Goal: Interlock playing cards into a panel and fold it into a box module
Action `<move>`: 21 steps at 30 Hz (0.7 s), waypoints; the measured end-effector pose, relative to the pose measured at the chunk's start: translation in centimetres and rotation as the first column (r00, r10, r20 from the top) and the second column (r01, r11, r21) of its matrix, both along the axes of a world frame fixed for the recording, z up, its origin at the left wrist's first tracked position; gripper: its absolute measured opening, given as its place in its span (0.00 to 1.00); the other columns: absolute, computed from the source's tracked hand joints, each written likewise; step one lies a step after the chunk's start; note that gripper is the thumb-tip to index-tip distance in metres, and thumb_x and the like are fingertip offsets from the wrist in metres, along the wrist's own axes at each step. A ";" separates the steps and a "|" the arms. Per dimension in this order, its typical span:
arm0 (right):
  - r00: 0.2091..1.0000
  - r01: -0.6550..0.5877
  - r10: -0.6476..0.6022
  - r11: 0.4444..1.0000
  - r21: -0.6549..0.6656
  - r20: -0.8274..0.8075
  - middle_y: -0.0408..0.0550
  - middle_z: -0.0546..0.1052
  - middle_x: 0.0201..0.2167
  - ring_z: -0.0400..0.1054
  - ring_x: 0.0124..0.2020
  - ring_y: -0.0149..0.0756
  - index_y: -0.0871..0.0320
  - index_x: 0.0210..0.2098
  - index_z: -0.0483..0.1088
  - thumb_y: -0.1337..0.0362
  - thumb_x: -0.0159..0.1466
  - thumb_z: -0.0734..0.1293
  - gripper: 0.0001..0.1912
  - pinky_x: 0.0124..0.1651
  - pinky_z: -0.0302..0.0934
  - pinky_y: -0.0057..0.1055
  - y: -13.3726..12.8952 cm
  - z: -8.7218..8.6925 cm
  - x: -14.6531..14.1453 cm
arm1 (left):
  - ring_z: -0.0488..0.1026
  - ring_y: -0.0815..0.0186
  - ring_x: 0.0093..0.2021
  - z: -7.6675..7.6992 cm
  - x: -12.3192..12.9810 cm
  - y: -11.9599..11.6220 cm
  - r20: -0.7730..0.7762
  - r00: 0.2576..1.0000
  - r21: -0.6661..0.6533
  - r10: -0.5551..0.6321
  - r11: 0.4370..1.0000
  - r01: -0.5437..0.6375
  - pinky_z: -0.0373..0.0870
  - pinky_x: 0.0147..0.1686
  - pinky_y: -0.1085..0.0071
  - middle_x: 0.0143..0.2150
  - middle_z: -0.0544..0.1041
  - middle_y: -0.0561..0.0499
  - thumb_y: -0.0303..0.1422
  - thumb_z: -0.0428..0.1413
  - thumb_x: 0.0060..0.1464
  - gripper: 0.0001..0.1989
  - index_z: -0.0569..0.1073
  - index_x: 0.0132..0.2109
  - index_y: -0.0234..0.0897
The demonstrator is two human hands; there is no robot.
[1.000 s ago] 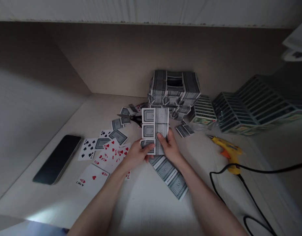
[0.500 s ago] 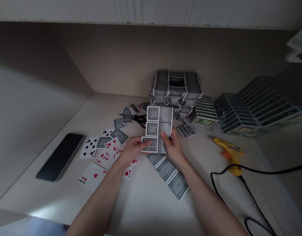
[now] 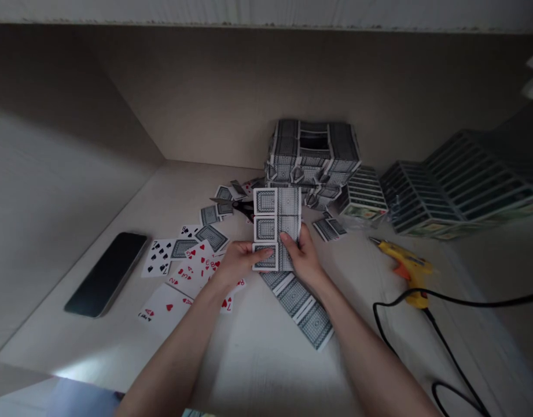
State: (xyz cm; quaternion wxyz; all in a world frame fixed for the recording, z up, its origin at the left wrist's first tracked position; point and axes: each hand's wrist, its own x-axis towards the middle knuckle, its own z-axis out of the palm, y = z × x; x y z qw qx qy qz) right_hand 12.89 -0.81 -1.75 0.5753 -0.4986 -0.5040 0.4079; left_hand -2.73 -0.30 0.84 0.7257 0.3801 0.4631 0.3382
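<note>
Both hands hold a panel of joined playing cards (image 3: 289,204), backs facing up, above the table. My left hand (image 3: 236,262) pinches the lowest card (image 3: 265,256) of the panel's left column, thumb on top. On the panel's right side, my right hand (image 3: 306,255) grips the edge with its thumb across the face. A strip of joined cards (image 3: 298,307) lies slanted on the table, its upper end under the panel. Beyond the panel stands a box built from cards (image 3: 313,159) with a rectangular opening in its top. Black-handled scissors (image 3: 242,207) lie partly hidden behind the panel.
Loose playing cards (image 3: 162,256) spread to the left, near a black phone (image 3: 105,275). To the right lie a yellow glue gun (image 3: 407,263) with a black cord (image 3: 461,298) and stacked card packs (image 3: 461,179). A shelf edge (image 3: 266,26) runs overhead.
The lowest left card has come into line with the two cards above it. Both hands and the panel have shifted slightly left.
</note>
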 end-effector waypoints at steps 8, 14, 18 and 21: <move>0.994 0.041 -0.046 0.998 -0.057 -0.098 0.46 0.75 0.40 0.69 0.42 0.37 0.54 0.43 0.65 0.53 0.58 0.64 0.16 0.48 0.63 0.38 0.1 0.4 -0.2 | 0.74 0.66 0.30 -0.2 0.4 0.2 0.082 0.995 0.028 0.065 0.997 -0.067 0.70 0.34 0.71 0.32 0.80 0.50 0.36 0.66 0.37 0.17 0.79 0.37 0.33; 0.996 0.038 -0.042 0.998 -0.056 -0.082 0.46 0.76 0.40 0.69 0.42 0.37 0.54 0.41 0.65 0.54 0.58 0.65 0.14 0.48 0.63 0.38 -0.1 0.9 -0.1 | 0.74 0.66 0.29 0.1 -0.1 0.4 0.072 0.989 0.015 0.128 0.992 -0.129 0.70 0.34 0.71 0.30 0.80 0.49 0.35 0.67 0.34 0.17 0.79 0.35 0.32; 0.997 0.034 -0.037 0.999 -0.042 -0.069 0.46 0.74 0.43 0.68 0.45 0.37 0.54 0.43 0.63 0.55 0.59 0.64 0.15 0.50 0.61 0.37 -0.1 0.4 -0.2 | 0.74 0.66 0.29 0.0 -0.2 0.3 0.060 0.990 0.002 0.127 0.992 -0.127 0.70 0.34 0.69 0.30 0.80 0.48 0.36 0.67 0.33 0.18 0.79 0.34 0.32; 0.998 0.038 -0.039 0.999 -0.025 -0.044 0.46 0.74 0.43 0.68 0.45 0.36 0.53 0.43 0.63 0.55 0.60 0.64 0.15 0.50 0.61 0.37 -0.2 0.1 -0.2 | 0.74 0.66 0.29 0.0 -0.1 0.2 0.063 0.990 0.006 0.128 0.992 -0.128 0.69 0.34 0.70 0.30 0.80 0.48 0.36 0.67 0.34 0.17 0.79 0.34 0.32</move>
